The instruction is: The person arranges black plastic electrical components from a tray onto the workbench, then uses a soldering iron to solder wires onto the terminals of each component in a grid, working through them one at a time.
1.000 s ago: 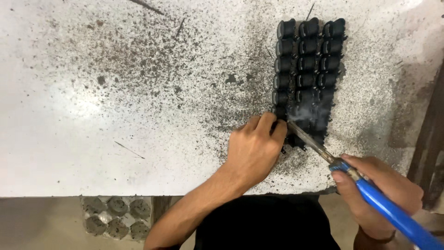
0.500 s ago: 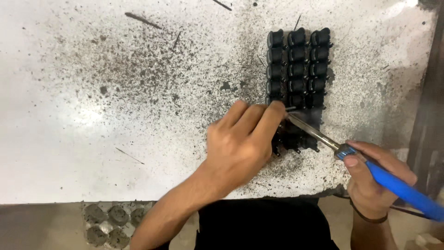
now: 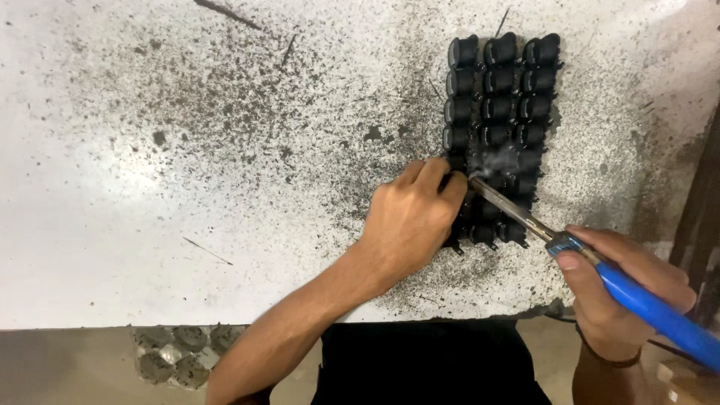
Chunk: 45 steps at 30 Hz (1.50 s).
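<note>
Presently: soldering iron applied to a block of small black parts, with the free hand steadying the work.

The right hand was closed in a firm grip round the blue handle of a soldering iron, thumb laid along the top, apparently to steer the long metal shaft; its tip met the parts just beside the left fingertips, where a faint wisp of smoke showed. The left hand lay knuckles up, fingers curled narrow and pressed on the near left edge of the black components, seemingly to stop them shifting; whether it pinched anything could not be told. The components stood in three close rows on a white worktable heavily speckled with dark residue. A grey moulded tray sat below the table edge.
</note>
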Each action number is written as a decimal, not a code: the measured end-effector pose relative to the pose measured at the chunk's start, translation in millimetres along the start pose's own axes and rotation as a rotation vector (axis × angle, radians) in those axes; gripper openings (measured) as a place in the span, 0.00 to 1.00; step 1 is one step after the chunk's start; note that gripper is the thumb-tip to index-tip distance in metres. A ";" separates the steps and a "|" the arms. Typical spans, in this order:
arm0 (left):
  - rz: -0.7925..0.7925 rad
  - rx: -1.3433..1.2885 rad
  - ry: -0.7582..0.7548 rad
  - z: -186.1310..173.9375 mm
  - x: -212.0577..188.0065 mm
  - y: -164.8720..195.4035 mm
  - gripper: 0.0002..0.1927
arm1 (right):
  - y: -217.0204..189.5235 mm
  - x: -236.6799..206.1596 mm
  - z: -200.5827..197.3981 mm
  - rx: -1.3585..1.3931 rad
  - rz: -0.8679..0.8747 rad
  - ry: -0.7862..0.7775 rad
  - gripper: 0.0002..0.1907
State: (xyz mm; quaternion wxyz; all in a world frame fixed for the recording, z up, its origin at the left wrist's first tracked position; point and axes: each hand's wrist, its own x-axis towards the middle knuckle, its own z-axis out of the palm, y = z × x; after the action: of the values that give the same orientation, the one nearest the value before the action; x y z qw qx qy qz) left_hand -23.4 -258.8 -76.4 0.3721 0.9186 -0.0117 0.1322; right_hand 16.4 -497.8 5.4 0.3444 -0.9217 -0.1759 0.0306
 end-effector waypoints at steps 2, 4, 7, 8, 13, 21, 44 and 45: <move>0.018 0.000 0.019 2.6 1.7 1.0 0.12 | -11.1 5.2 -0.8 -0.074 -0.012 -0.027 0.18; 0.015 0.003 0.028 5.4 3.8 1.9 0.13 | -20.1 9.9 -4.7 -0.117 -0.092 -0.084 0.18; -0.004 0.006 0.024 1.1 8.5 6.0 0.13 | -27.6 15.2 -11.8 -0.119 -0.171 -0.141 0.17; -0.013 0.003 0.028 -5.1 8.9 9.5 0.14 | -27.8 16.6 -13.1 -0.100 -0.119 -0.127 0.17; -0.019 -0.047 -0.002 -63.7 6.6 30.4 0.15 | -10.6 16.9 -4.5 0.122 0.016 0.083 0.16; 0.002 0.132 0.180 -31.0 42.0 1.0 0.14 | 39.6 4.9 10.4 0.295 -0.079 0.116 0.16; 0.002 0.075 0.059 7.5 26.6 -10.5 0.10 | -13.4 39.8 3.4 0.040 -0.055 -0.028 0.14; 0.001 0.073 0.050 8.5 27.5 -10.2 0.10 | -19.6 43.1 1.0 -0.017 -0.005 -0.043 0.15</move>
State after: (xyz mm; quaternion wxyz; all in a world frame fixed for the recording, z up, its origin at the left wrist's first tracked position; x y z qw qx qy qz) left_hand 6.3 -255.1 -82.3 0.3385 0.9280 0.0020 0.1558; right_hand 50.7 -468.6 20.1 0.3328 -0.9233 -0.1858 0.0481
